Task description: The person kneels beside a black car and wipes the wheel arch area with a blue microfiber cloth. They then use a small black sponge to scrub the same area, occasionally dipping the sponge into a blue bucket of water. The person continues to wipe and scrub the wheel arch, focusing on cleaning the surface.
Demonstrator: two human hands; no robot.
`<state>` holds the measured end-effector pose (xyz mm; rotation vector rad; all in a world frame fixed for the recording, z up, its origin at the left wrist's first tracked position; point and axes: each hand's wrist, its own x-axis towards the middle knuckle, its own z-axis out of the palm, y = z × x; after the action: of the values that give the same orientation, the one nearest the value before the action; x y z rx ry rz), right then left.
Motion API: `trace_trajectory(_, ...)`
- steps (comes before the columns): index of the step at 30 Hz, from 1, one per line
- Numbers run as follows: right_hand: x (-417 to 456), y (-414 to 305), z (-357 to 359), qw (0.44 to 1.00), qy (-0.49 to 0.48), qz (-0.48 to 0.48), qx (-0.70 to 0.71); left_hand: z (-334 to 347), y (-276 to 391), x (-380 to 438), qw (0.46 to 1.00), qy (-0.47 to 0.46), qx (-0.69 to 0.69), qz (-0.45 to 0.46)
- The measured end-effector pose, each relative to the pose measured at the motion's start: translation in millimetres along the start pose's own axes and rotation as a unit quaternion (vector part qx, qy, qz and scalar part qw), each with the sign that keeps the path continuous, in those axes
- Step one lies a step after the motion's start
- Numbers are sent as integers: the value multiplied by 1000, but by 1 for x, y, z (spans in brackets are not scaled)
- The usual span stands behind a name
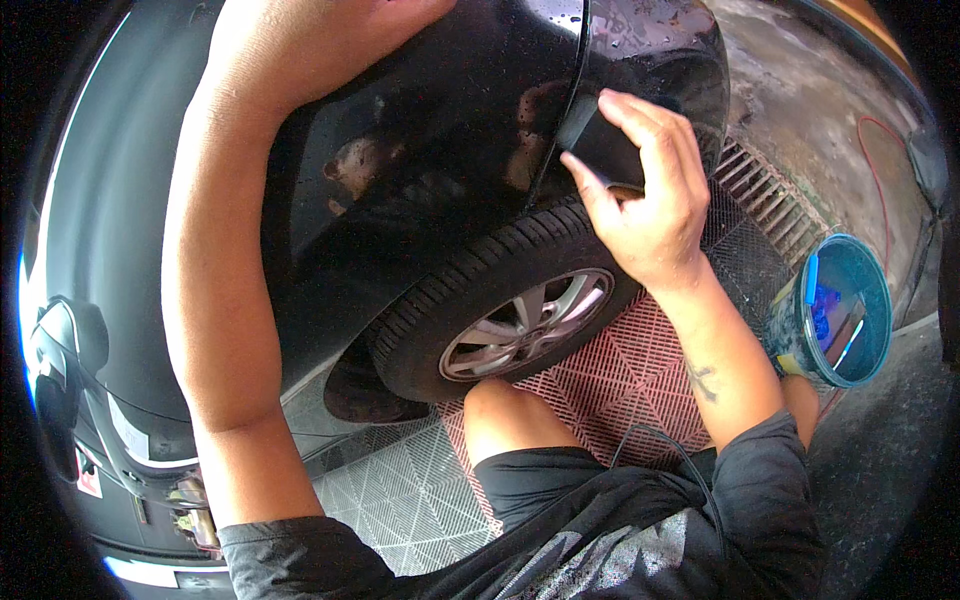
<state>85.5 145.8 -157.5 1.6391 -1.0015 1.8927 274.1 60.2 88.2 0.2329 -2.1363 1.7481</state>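
My right hand (pixel 660 180) grips a dark block (pixel 611 150), which is blurred, by its edges between thumb and fingers. The block is at the glossy black body panel (pixel 420 150) of a car, beside a panel seam and just above the tire (pixel 480 270). Whether it touches the paint I cannot tell. Higher up, at the picture's top edge, my left hand (pixel 345 37) lies over or against the same bodywork. Its fingers are mostly cut off by the frame. Water drops dot the paint near the seam. The silver alloy wheel (pixel 529 322) shows below.
A blue bucket (pixel 851 247) with blue and other items inside stands at right. Near it are a metal floor grate (pixel 772 202) and a thin red hose or cord (pixel 874 165). Red and gray grid floor tiles (pixel 592 375) lie under the wheel. A door mirror (pixel 64 360) juts at far left.
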Motion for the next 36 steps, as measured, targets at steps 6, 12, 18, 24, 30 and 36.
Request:
trace_trajectory(6, 8, 0, 0, 1000, 17, 24, -4, -58, 38, 26, 982, -96, -98, -128)
trace_trajectory(12, 13, 2, 3, 1000, 20, 6, -7, -60, 35, 25, 983, -100, -99, -120)
trace_trajectory(18, -8, -9, 3, 1000, 2, 14, 26, -58, 38, 26, 984, -93, -95, -120)
trace_trajectory(24, 9, 0, 4, 1000, 22, 23, 3, -53, 24, 22, 981, -119, -98, -121)
trace_trajectory(30, 7, 3, 2, 1000, 12, 0, 8, -55, 33, 25, 983, -105, -95, -117)
trace_trajectory(36, 8, 13, -15, 999, 7, 35, 32, -56, 31, 24, 982, -107, -100, -118)
